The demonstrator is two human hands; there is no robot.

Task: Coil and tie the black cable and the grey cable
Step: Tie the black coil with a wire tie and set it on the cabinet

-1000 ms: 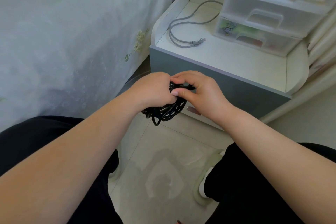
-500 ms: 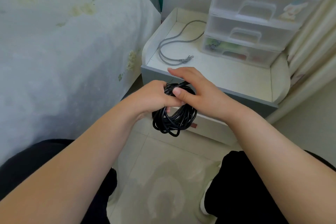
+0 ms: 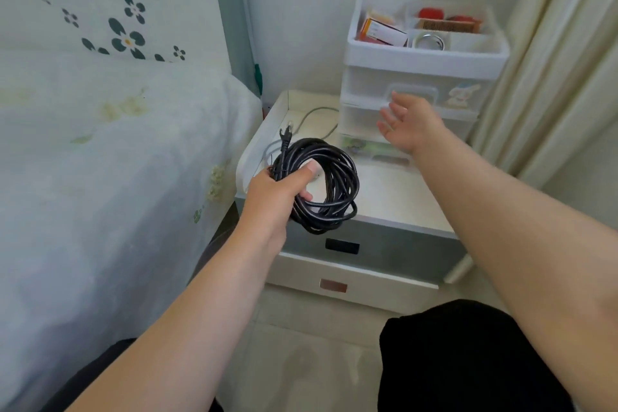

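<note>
The black cable [image 3: 337, 184] is wound into a round coil, one plug end sticking up at its top left. My left hand [image 3: 279, 192] grips the coil's left side and holds it over the front left of the bedside cabinet [image 3: 401, 204]. My right hand [image 3: 409, 124] is open, fingers spread, raised in front of the plastic drawers and holding nothing. The grey cable [image 3: 316, 114] lies loose on the cabinet top behind the coil, partly hidden by it.
A white plastic drawer unit [image 3: 418, 84] stands at the back right of the cabinet, its top tray holding small items. The bed [image 3: 117, 160] with a floral cover is at the left. A cream curtain [image 3: 561, 60] hangs at the right. My black-clad knees are below.
My right hand let go of the black coil and moved up to the right, opening. My left hand carried the coil forward over the cabinet. The view tilted upward.
</note>
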